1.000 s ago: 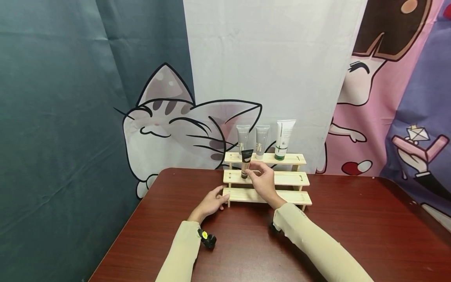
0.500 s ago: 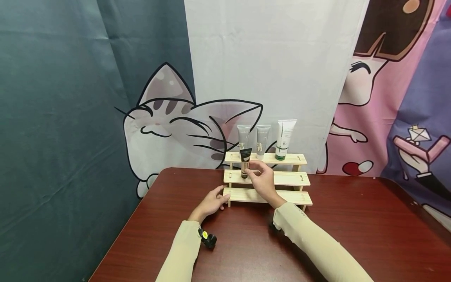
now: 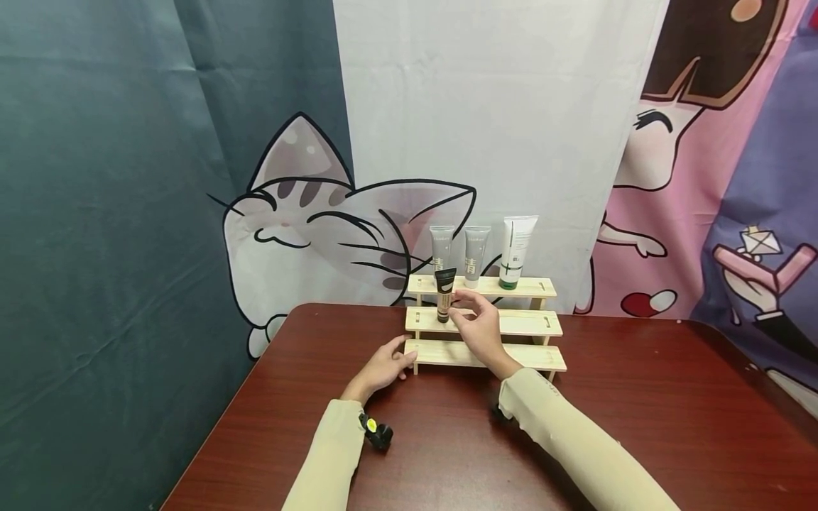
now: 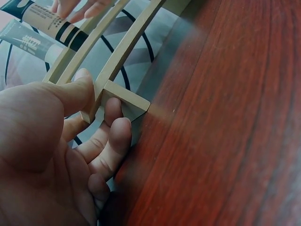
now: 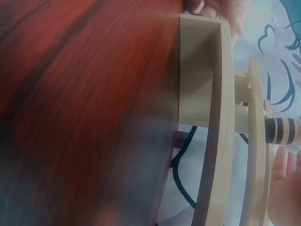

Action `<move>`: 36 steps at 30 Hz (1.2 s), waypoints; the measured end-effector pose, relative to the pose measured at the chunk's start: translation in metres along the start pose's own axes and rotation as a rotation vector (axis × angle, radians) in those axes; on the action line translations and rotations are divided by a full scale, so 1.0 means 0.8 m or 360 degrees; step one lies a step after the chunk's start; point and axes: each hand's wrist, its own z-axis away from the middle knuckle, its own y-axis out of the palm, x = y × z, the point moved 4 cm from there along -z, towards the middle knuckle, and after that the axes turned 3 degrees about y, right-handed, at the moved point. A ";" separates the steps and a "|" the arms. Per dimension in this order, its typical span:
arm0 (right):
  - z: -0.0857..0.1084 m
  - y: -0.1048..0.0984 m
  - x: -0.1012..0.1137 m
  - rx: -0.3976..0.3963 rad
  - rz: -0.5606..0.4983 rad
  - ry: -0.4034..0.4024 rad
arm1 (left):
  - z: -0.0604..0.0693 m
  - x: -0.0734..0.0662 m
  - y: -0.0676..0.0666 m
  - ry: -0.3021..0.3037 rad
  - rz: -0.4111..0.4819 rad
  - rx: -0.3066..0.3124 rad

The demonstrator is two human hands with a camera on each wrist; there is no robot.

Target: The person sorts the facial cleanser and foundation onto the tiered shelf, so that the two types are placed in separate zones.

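Observation:
A three-tier wooden display rack (image 3: 530, 323) stands on the table. My left hand (image 3: 382, 365) holds its left end; in the left wrist view the thumb (image 4: 77, 94) lies on the lowest shelf with fingers curled under it. On the middle shelf's left part a small black-and-beige squeeze tube (image 3: 444, 298) stands upright on its cap. Just right of that tube is my right hand (image 3: 479, 330), thumb and fingers parted and seemingly loose of it. The right wrist view shows the tube's striped lower end (image 5: 282, 131) with the right fingers (image 5: 281, 162) close by.
Two grey tubes (image 3: 441, 248) (image 3: 475, 255) and a taller white tube (image 3: 517, 248) with a green cap stand on the top shelf. A printed curtain (image 3: 511, 106) hangs behind the reddish-brown table (image 3: 434, 454).
The black-and-beige tube has gone from a slight lean to nearly upright. My right hand has eased a little to the right, away from it. The left hand keeps its place.

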 end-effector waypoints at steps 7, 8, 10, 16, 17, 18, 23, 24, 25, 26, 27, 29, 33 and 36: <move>0.005 -0.011 -0.005 0.0009 -0.0016 0.0074 | -0.003 0.002 0.004 0.0009 -0.0011 0.0020; 0.006 -0.013 -0.006 0.0010 -0.0008 0.0080 | -0.004 0.002 0.004 0.0005 -0.0019 0.0024; 0.008 -0.017 -0.006 0.0008 0.0027 0.0090 | -0.004 0.001 0.004 0.0011 -0.0039 0.0032; 0.014 -0.023 -0.005 0.0009 0.0075 0.0092 | -0.006 -0.001 0.001 0.0003 -0.0044 0.0019; 0.015 -0.024 -0.004 0.0009 0.0079 0.0092 | -0.006 0.000 -0.001 0.0000 -0.0042 0.0003; 0.016 -0.024 -0.004 0.0008 0.0088 0.0094 | -0.006 0.001 -0.003 0.0005 -0.0048 -0.0024; 0.019 -0.022 -0.003 0.0021 0.0108 0.0084 | -0.004 0.000 -0.018 0.0079 -0.0171 -0.0206; 0.020 -0.022 -0.003 0.0022 0.0108 0.0078 | -0.004 -0.001 -0.021 0.0083 -0.0200 -0.0243; 0.020 -0.022 -0.002 0.0020 0.0106 0.0071 | -0.003 -0.002 -0.025 0.0085 -0.0234 -0.0271; 0.020 -0.022 -0.001 0.0018 0.0103 0.0065 | -0.003 -0.002 -0.028 0.0084 -0.0260 -0.0301; 0.021 -0.023 -0.001 0.0016 0.0102 0.0063 | -0.003 -0.003 -0.031 0.0079 -0.0267 -0.0328; 0.023 -0.024 0.001 0.0020 0.0100 0.0066 | -0.002 -0.005 -0.035 0.0070 -0.0262 -0.0363; 0.029 -0.027 0.001 0.0051 0.0095 0.0105 | 0.003 -0.009 -0.038 0.0044 -0.0261 -0.0412; 0.032 -0.031 0.000 0.0075 0.0081 0.0131 | 0.007 -0.014 -0.040 0.0021 -0.0248 -0.0447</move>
